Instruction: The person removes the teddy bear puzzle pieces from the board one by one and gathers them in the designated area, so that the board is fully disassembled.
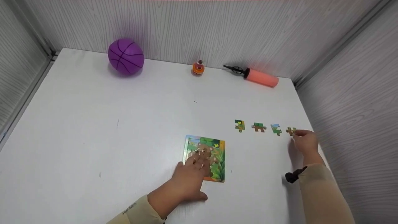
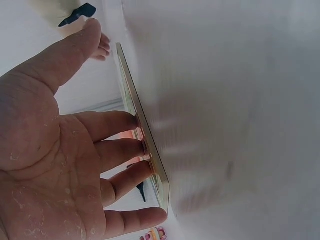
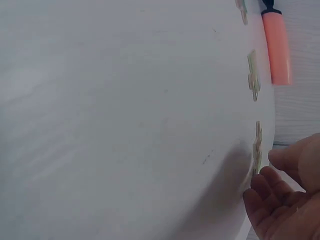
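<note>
A bear jigsaw puzzle board (image 1: 219, 161) lies flat near the front middle of the table. My left hand (image 1: 188, 179) rests on it with spread, straight fingertips, covering part of the bear picture. In the left wrist view the fingertips touch the thin board (image 2: 145, 125) seen edge-on. Over at the right, my right hand (image 1: 307, 143) pinches the edge of a brown and green puzzle piece (image 1: 290, 130) at the table surface. Three more loose pieces lie in a row left of it: a blue-green one (image 1: 275, 129), a brown-green one (image 1: 259, 127) and a yellow-green one (image 1: 239, 125).
Along the back edge sit a purple ball (image 1: 126, 56), a small orange toy figure (image 1: 198, 67) and a pink hand pump (image 1: 261, 77) with a black nozzle. Grey wood-grain panels (image 1: 351, 77) stand behind the table and at its sides.
</note>
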The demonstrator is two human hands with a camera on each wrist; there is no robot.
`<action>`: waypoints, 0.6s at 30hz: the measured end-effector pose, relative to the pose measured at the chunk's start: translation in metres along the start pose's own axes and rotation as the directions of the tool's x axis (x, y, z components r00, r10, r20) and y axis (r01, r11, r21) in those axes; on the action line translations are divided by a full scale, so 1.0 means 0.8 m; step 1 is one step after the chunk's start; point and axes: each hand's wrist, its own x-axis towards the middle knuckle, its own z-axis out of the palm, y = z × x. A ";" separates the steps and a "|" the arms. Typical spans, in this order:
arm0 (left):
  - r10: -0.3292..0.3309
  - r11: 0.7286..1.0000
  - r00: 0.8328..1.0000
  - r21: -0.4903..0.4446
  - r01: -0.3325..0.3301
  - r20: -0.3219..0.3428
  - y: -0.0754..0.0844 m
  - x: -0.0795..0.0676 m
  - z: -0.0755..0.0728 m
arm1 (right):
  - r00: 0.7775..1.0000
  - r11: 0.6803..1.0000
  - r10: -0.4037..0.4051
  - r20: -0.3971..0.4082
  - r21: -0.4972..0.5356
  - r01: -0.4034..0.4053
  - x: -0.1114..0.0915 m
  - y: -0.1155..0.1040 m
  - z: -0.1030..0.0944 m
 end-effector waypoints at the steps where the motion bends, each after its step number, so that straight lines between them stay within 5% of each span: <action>1: -0.001 1.000 1.000 -0.003 0.001 0.001 0.000 0.001 0.000 | 0.999 0.998 -0.036 0.032 -0.058 0.038 -0.001 0.000 0.001; 8: -0.012 1.000 1.000 -0.004 0.012 0.009 0.000 0.003 0.004 | 0.965 0.925 -0.187 0.184 -0.296 0.236 -0.003 -0.008 0.007; 18: -0.024 0.999 1.000 -0.024 0.024 0.013 -0.002 0.002 0.004 | 0.957 0.912 -0.214 0.194 -0.313 0.267 -0.007 -0.018 0.012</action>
